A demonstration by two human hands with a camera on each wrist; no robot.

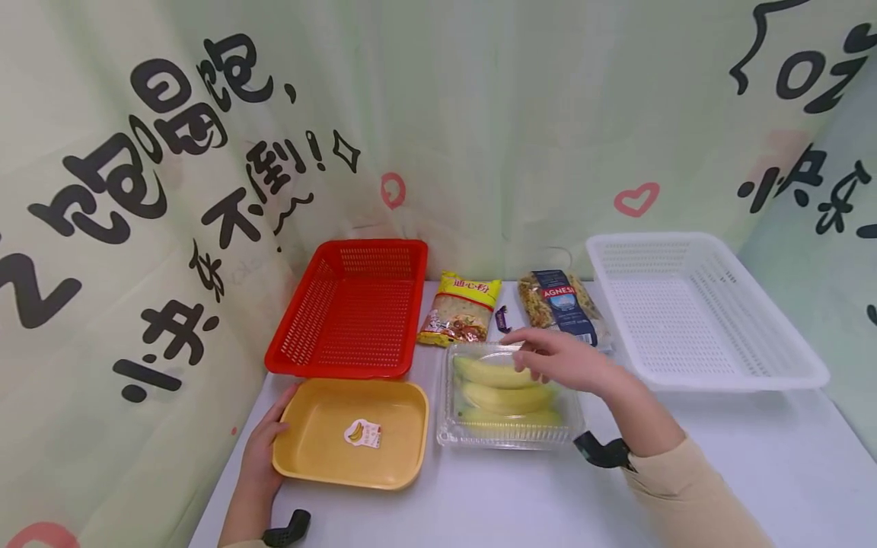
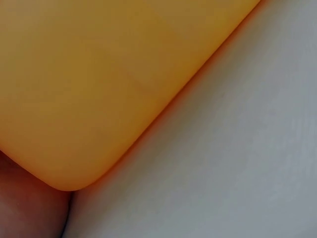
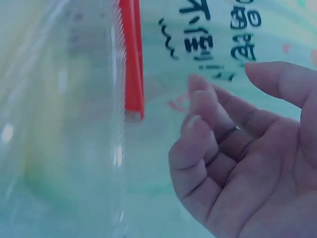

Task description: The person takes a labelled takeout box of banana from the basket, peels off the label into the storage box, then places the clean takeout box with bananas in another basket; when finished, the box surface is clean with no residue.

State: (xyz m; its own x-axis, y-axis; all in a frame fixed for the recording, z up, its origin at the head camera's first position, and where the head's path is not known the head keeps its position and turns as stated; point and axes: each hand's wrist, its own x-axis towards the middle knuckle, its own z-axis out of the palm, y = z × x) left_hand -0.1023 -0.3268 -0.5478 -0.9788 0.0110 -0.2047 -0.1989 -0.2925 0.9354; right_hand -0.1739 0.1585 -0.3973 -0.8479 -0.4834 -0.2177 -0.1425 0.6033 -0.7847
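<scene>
A yellow plastic tray [image 1: 329, 457] with a small banana-picture sticker [image 1: 363, 433] inside it is at the front left. My left hand [image 1: 262, 453] grips the tray's left side; in the left wrist view, the tray's wall [image 2: 99, 99] fills the upper left. A clear lidded plastic box [image 1: 445, 436] with several yellow bananas [image 1: 510, 399] in it stands right of the tray. Above the box's back right part, my right hand [image 1: 565, 361] hovers with loosely bent fingers. The right wrist view shows this hand [image 3: 242, 158] holding nothing, apart from the clear box [image 3: 106, 148].
A red basket [image 1: 342, 327] stands behind the tray, a white basket [image 1: 678, 335] at the back right. Between them lie a yellow-topped pasta bag [image 1: 460, 308], a small dark-wrapped packet [image 1: 503, 319] and an AGNESI pasta bag [image 1: 563, 304]. A printed curtain [image 1: 507, 137] closes off the back.
</scene>
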